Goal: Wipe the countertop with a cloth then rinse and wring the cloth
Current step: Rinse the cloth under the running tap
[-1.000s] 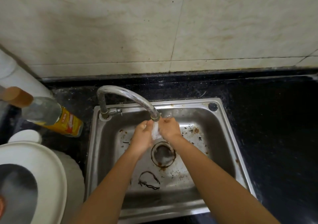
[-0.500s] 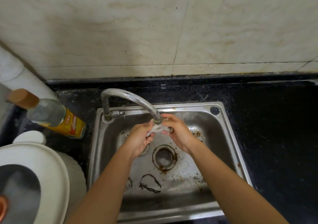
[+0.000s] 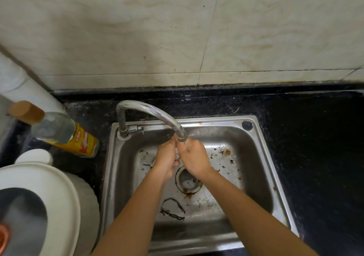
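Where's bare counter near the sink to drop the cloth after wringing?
Black countertop right of the sink, up to the wall: bare, best. Narrow strip behind the faucet also free. Left of the sink is crowded: bottle, white lidded pot.

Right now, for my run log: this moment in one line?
phase: rinse | left hand, right hand: gripping small white cloth, mostly hidden | where: under curved metal faucet, over stainless steel sink

Yellow-label bottle (image 3: 65,135) far left; white lid (image 3: 59,186) nr it; tiled wall (image 3: 137,29) behind.
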Demonstrator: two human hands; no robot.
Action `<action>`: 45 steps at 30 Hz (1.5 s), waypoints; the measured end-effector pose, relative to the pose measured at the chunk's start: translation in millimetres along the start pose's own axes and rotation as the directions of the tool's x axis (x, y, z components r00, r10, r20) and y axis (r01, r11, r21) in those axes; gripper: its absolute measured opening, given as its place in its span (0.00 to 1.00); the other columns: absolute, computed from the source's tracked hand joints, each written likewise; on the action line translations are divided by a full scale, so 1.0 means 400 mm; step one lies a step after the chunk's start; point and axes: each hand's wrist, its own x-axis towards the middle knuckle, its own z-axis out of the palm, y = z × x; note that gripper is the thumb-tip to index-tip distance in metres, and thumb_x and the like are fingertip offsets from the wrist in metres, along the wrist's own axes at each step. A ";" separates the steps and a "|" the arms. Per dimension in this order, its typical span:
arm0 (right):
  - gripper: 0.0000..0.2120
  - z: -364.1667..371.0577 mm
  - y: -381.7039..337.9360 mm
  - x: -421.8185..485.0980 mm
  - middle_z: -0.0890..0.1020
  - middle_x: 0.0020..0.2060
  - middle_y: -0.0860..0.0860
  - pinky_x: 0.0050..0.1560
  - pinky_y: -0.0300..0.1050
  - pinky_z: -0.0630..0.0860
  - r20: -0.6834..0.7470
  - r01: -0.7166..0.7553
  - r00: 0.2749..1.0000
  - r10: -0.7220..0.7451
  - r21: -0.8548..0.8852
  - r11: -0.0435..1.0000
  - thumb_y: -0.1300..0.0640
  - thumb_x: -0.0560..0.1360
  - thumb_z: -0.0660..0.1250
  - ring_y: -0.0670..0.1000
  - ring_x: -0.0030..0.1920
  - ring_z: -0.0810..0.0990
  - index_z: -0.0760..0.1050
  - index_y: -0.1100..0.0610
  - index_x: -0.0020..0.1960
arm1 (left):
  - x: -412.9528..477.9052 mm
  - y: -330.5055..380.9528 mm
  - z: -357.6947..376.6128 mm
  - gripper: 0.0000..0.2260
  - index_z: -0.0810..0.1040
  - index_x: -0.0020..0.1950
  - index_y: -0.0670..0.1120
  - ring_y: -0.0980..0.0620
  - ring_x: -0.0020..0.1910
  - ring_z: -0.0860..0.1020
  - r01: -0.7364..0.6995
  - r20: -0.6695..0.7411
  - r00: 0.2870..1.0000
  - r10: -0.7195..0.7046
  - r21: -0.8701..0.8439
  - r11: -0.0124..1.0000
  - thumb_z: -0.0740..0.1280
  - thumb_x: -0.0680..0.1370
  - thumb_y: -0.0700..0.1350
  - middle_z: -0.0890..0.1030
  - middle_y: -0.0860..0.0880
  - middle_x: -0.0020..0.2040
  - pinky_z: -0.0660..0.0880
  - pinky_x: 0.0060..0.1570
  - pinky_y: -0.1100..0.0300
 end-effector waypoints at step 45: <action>0.22 0.005 -0.032 -0.021 0.74 0.26 0.49 0.27 0.38 0.66 -0.072 -0.092 0.993 0.091 -0.006 0.996 0.51 0.82 0.54 0.48 0.28 0.73 0.67 0.52 0.30 | 0.018 -0.005 -0.018 0.09 0.76 0.47 0.45 0.58 0.22 0.69 -0.074 0.055 0.996 0.072 0.026 0.997 0.57 0.81 0.41 0.74 0.52 0.25 0.62 0.18 0.66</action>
